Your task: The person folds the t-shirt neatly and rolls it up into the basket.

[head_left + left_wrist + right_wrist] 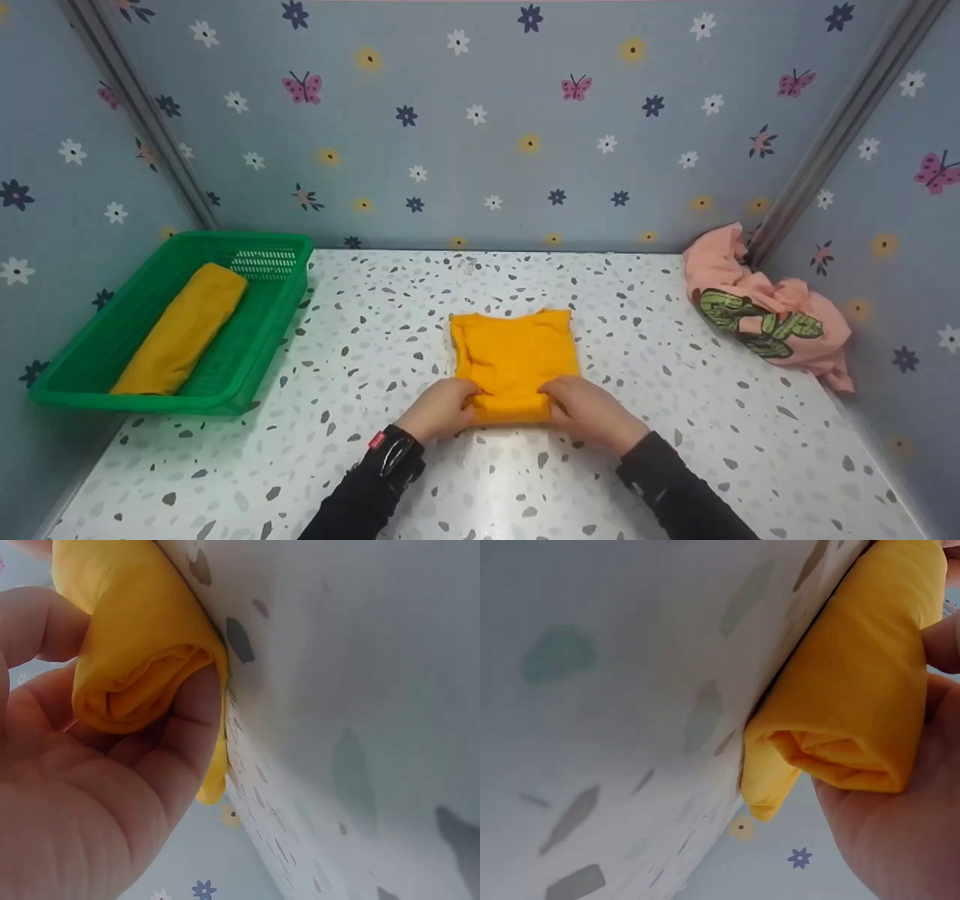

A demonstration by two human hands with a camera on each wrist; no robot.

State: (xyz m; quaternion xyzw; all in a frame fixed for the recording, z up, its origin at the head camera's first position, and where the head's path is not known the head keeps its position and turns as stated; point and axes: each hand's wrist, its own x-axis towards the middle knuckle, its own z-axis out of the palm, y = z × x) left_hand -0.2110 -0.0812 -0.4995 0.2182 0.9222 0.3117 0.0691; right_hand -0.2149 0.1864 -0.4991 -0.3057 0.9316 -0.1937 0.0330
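Note:
A yellow shirt (517, 349) lies on the speckled tabletop, folded narrow, its near edge turned into a roll. My left hand (442, 409) grips the left end of that roll, and my right hand (592, 412) grips the right end. Seen from the left wrist, the rolled shirt (142, 645) shows its coiled layers, with fingers of the left hand (97, 787) curled about the end. The right wrist view shows the other open end of the rolled shirt (840, 712) against the palm of the right hand (922, 787).
At the left stands a green plastic basket (262, 360) with a rolled mustard-yellow garment (184, 326) inside. A crumpled pink garment (765, 307) with a green print lies in the back right corner. Flower-patterned walls (480, 97) enclose the speckled tabletop (360, 322) at the back and sides.

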